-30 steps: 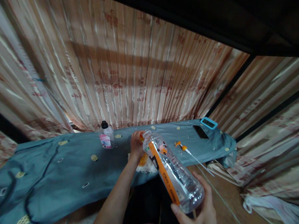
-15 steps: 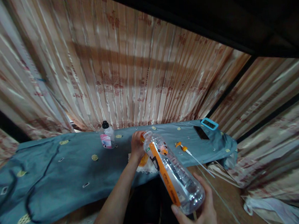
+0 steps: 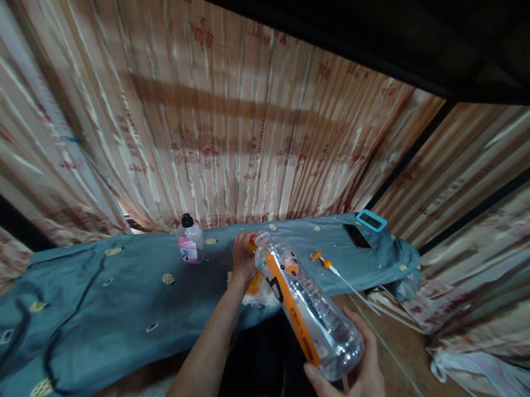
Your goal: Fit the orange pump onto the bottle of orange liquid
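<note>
The right hand [image 3: 354,373] wraps the base of a clear, seemingly near-empty bottle [image 3: 305,307], tilted mouth-first toward twelve o'clock so its neck meets the orange object [image 3: 253,281] that the left hand's [image 3: 243,255] closed grip steadies on the blue-draped table [image 3: 96,304].

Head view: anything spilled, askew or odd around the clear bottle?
No spill shows. The clear plastic bottle with the orange label is uncapped and tilted, its base in the right hand. An orange pump head with a long tube lies loose on the blue cloth.
</note>
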Motion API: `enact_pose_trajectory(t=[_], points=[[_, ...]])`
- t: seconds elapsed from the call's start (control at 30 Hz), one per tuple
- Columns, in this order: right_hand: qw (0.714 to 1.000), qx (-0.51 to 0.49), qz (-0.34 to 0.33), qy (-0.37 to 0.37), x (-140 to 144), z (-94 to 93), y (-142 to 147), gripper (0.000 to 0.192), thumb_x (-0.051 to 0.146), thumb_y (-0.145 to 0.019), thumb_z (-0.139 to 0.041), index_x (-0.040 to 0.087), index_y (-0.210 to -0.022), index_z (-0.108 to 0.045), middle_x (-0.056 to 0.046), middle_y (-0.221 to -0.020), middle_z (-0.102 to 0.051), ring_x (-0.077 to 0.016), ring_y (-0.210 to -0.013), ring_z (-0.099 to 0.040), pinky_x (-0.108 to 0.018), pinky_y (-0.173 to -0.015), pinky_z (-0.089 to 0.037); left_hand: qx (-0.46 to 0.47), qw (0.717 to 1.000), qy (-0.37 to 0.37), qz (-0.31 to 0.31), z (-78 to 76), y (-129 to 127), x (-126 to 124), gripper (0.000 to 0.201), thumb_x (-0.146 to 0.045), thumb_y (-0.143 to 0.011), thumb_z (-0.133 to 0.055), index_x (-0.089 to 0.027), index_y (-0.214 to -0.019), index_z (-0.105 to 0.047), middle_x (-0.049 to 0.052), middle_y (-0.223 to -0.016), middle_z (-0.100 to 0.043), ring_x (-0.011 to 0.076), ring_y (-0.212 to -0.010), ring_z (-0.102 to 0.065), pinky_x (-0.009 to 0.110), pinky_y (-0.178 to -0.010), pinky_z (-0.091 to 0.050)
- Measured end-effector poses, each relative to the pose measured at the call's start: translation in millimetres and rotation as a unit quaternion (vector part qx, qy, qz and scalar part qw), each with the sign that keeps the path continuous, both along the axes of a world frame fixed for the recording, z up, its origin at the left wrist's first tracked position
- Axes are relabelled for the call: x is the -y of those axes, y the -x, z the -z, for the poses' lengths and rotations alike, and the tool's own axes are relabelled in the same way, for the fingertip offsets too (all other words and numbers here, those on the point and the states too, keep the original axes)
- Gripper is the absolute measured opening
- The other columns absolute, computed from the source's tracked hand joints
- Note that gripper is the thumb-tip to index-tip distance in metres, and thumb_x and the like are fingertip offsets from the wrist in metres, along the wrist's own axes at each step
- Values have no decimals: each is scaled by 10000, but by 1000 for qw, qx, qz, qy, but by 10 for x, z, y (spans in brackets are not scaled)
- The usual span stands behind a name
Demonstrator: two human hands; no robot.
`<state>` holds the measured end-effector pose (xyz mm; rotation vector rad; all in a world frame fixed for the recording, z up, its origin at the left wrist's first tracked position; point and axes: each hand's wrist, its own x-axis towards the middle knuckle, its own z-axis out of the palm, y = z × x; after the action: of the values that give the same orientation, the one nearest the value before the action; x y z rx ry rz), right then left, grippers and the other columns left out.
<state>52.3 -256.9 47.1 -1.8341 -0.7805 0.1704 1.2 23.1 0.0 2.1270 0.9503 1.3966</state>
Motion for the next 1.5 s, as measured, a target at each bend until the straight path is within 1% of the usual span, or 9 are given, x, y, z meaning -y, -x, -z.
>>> enact_pose_trajectory(t=[0.17, 0.33, 0.47, 0.63, 0.83, 0.97, 1.17, 1.33, 1.5], points=[[1000, 2, 2, 1, -5, 6, 9, 866, 638, -676, -688, 212, -1360, -368, -176, -1378, -513, -358, -1207, -570, -427, -913, -485, 4, 1000, 12, 5, 12, 6, -4, 73, -213, -846, -574, -218, -895, -628, 46, -930, -695, 223, -908, -633, 359, -841, -508], [1000, -14, 9, -1, -7, 16, 11, 889, 635, -647, -707, 227, -1363, -375, -153, -1322, -566, -347, -1152, -611, -435, -918, -502, 6, 1000, 10, 5, 33, -1, -12, 87, -211, -853, -564, -209, -915, -625, 53, -936, -688, 228, -915, -630, 368, -840, -507], [1000, 1, 14, -6, -18, 20, 11, 865, 633, -647, -695, 222, -1344, -389, -167, -1349, -541, -375, -1205, -571, -455, -922, -485, 5, 1000, 9, 3, 41, -11, -13, 95, -203, -852, -554, -212, -922, -618, 54, -947, -685, 223, -921, -626, 369, -846, -508], [1000, 8, 11, -7, -17, 37, 2, 861, 618, -656, -694, 213, -1350, -383, -164, -1315, -559, -362, -1151, -601, -442, -903, -488, 0, 1000, 12, 0, 41, -9, -7, 100, -209, -847, -542, -215, -921, -609, 53, -947, -684, 227, -925, -625, 372, -850, -508], [1000, 8, 12, -6, -17, 12, 22, 862, 632, -666, -684, 207, -1352, -380, -182, -1353, -533, -366, -1183, -585, -445, -905, -501, 0, 1000, 15, 6, 39, 11, -8, 113, -222, -831, -559, -223, -929, -613, 59, -968, -691, 232, -935, -632, 360, -858, -506], [1000, 17, 12, -13, -15, 28, 10, 854, 609, -668, -689, 204, -1354, -383, -181, -1356, -537, -364, -1188, -583, -442, -918, -494, 5, 1000, 13, 10, 36, 12, -15, 100, -221, -835, -559, -219, -919, -614, 59, -947, -692, 233, -915, -637, 367, -849, -508], [1000, -7, -4, -11, 12, 76, -24, 894, 554, -639, -747, 213, -1374, -371, -164, -1327, -563, -349, -1168, -601, -428, -913, -515, 5, 1000, 15, 12, 37, 15, -11, 99, -244, -845, -569, -218, -927, -618, 62, -959, -691, 233, -928, -631, 381, -856, -512], [1000, -12, -3, 0, 19, 28, -15, 880, 543, -637, -753, 218, -1368, -387, -157, -1324, -569, -359, -1177, -595, -431, -904, -519, 0, 1000, 20, 10, 27, 17, -3, 98, -239, -848, -570, -216, -924, -626, 61, -955, -690, 233, -928, -628, 381, -855, -514], [1000, -14, -2, 3, 1, -21, 15, 864, 598, -666, -714, 215, -1363, -376, -169, -1358, -537, -366, -1226, -557, -440, -914, -501, -2, 1000, 18, 5, 7, 14, 3, 96, -234, -854, -572, -204, -926, -629, 58, -955, -690, 225, -925, -631, 374, -860, -512]])
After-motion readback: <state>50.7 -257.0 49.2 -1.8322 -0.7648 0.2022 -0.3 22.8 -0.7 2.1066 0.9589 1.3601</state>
